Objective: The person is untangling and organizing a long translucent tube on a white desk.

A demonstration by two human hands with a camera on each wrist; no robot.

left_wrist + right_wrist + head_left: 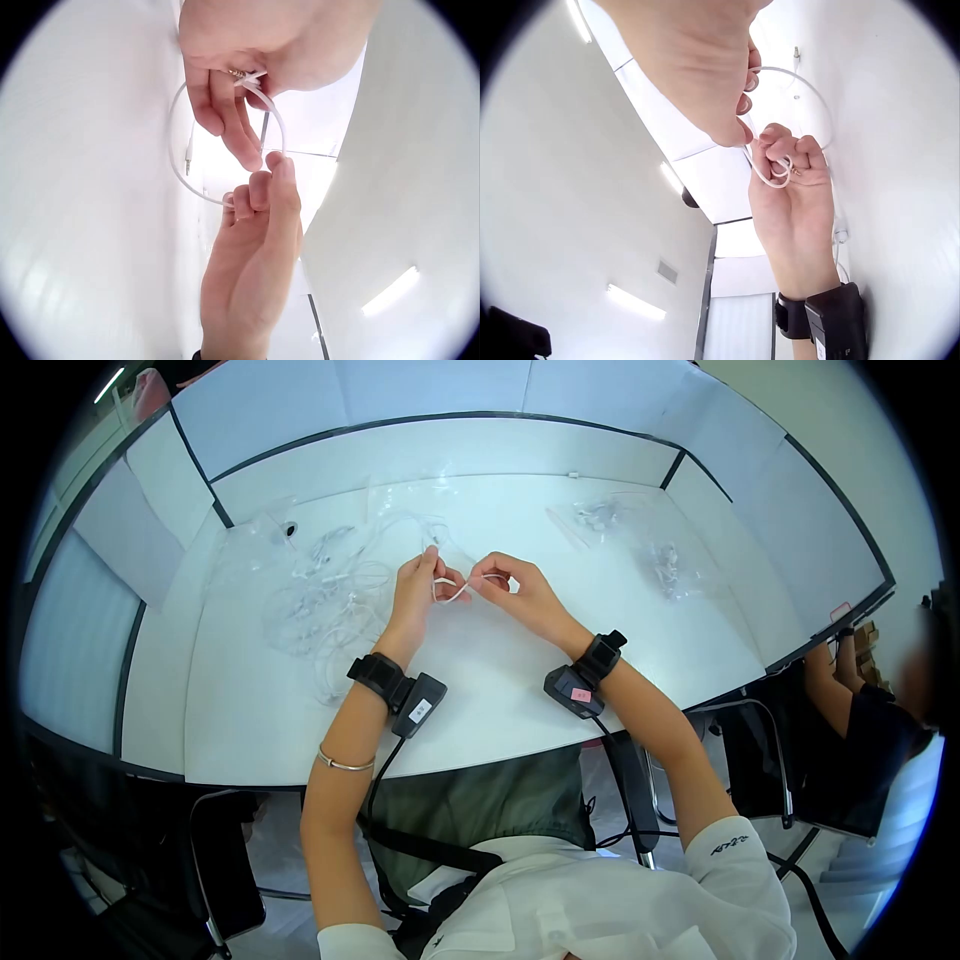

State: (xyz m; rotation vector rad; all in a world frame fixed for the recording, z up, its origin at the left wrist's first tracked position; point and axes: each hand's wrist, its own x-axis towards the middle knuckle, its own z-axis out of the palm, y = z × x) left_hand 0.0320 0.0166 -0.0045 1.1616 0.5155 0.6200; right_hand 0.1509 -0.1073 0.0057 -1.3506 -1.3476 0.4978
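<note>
Fingers [238, 139]: left hand [418, 588] curled round, right hand [520, 590] pinching, white cable [283, 127]
Cable: probably light, pliable, slightly springy; best pinched close to its loop

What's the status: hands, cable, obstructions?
Left hand gripping white cable, right hand pinching it. Cable looped between both hands. No obstruction visible between them; other cables lie on the table, to the left.

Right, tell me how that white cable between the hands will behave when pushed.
The white cable is probably flexible yet slightly springy, since it bows in a rounded loop between the left hand and right hand. It looks light, being thin. Pushed end-on, it would likely buckle, given its curves.
</note>
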